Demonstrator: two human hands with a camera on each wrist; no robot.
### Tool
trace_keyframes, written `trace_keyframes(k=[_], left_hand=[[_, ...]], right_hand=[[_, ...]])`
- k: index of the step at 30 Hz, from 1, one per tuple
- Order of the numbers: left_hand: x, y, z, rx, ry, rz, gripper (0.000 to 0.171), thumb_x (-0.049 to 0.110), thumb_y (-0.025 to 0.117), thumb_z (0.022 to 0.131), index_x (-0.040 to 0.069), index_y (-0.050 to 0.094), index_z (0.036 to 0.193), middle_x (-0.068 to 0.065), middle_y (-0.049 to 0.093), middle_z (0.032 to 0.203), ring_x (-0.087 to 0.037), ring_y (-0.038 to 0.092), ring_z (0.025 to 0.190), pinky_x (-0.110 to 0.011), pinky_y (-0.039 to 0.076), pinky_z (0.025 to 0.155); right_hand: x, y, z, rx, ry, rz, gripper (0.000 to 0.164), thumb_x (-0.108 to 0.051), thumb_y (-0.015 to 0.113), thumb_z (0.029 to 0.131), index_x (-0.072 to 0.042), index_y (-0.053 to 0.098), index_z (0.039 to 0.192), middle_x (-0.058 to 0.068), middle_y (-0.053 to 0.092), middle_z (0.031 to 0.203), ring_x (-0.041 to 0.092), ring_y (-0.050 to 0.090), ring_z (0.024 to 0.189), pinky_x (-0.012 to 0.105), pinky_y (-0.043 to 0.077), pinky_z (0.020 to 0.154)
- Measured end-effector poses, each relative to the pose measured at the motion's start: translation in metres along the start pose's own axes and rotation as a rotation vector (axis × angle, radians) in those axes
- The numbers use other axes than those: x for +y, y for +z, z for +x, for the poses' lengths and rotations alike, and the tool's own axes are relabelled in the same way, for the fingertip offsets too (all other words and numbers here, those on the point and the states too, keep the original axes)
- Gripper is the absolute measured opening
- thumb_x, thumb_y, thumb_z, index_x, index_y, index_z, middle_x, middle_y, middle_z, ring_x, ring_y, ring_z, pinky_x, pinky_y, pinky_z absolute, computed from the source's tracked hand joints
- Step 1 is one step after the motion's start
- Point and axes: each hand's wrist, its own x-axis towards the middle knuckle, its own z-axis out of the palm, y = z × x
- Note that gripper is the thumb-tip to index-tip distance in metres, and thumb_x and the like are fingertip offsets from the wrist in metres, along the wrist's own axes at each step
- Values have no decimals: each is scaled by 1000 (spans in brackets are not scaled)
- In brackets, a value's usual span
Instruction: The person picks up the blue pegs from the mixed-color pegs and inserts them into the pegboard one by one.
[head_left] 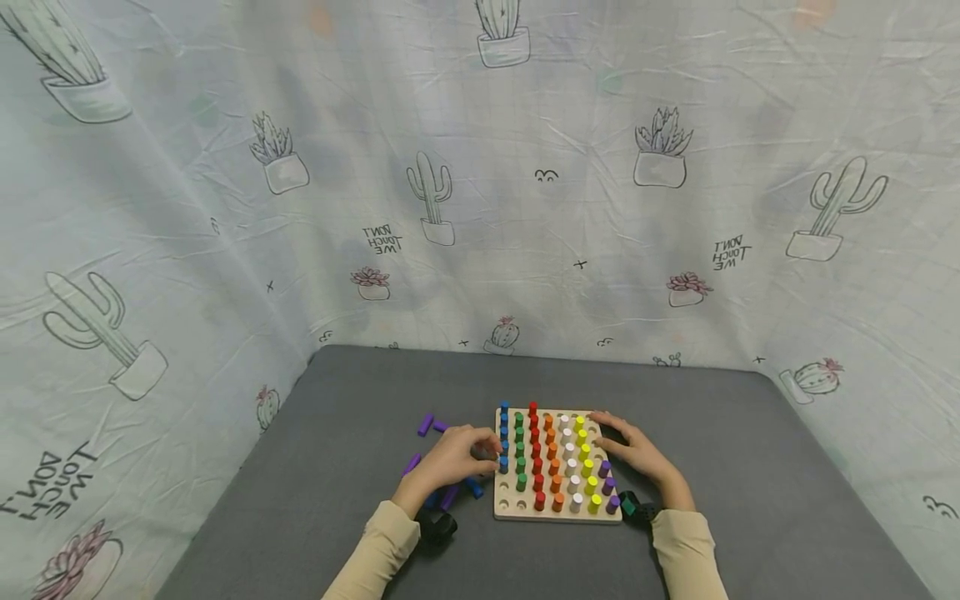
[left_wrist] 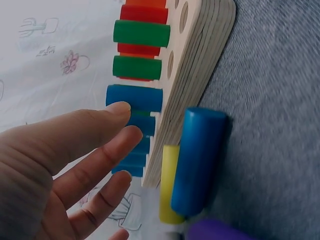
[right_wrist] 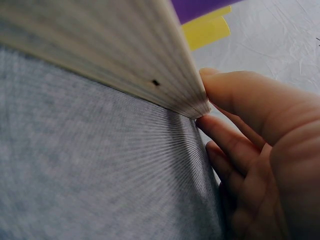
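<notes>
A wooden pegboard [head_left: 551,515] carries columns of coloured pegs in blue, green, red, orange, white, yellow and purple. My left hand [head_left: 453,457] is at its left edge, beside the column of blue pegs. In the left wrist view the thumb tip touches the nearest standing blue peg [left_wrist: 140,98]; the index fingertip is beside the one behind it, and the fingers are loosely bent. My right hand [head_left: 641,457] holds the far right corner of the board. Its thumb [right_wrist: 240,92] and a fingertip meet the board's edge [right_wrist: 185,95] in the right wrist view.
Loose purple pegs [head_left: 426,425] and blue pegs [head_left: 474,487] lie on the grey table [head_left: 300,517] around my left hand. A yellow peg [left_wrist: 170,185] lies behind a loose blue peg [left_wrist: 200,160]. A patterned cloth [head_left: 480,208] hangs behind the table.
</notes>
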Motion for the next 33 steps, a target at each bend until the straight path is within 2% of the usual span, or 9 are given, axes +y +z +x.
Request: trace_keyframes(k=[10,20,26,33], left_hand=[[-8,-5,-7,21,12,40,15,24,71,82,23,64,95,11,63,91,-11,57,82,-25,44,74],[-14,-9,-13,33,2,47,13,20,71,82,19,66,94,10,65,89,-13,56,81,-26,43,73],[-16,-11,-18,-2,-2,71,14,23,70,83,17,66,95,10,65,90,-13,57,85,-29,44,78],[-18,-14,-22,-54,28,116,14,26,71,82,21,66,94,11,66,91,-13,55,89,-36,39,85]], right_hand=[[1,0,-1,2,-13,-22,49,-20,58,92,-10,44,137,21,32,146,46,13,137,67,13,102],[0,0,-1,1,-6,-7,49,-20,59,91,-9,44,137,20,32,146,46,11,137,67,12,103],[0,1,-1,0,-5,-6,49,-21,59,91,-10,44,137,20,32,146,46,12,137,67,12,103],[-1,0,-2,1,7,-17,50,-23,58,92,-9,43,138,21,30,147,46,10,137,67,13,102]])
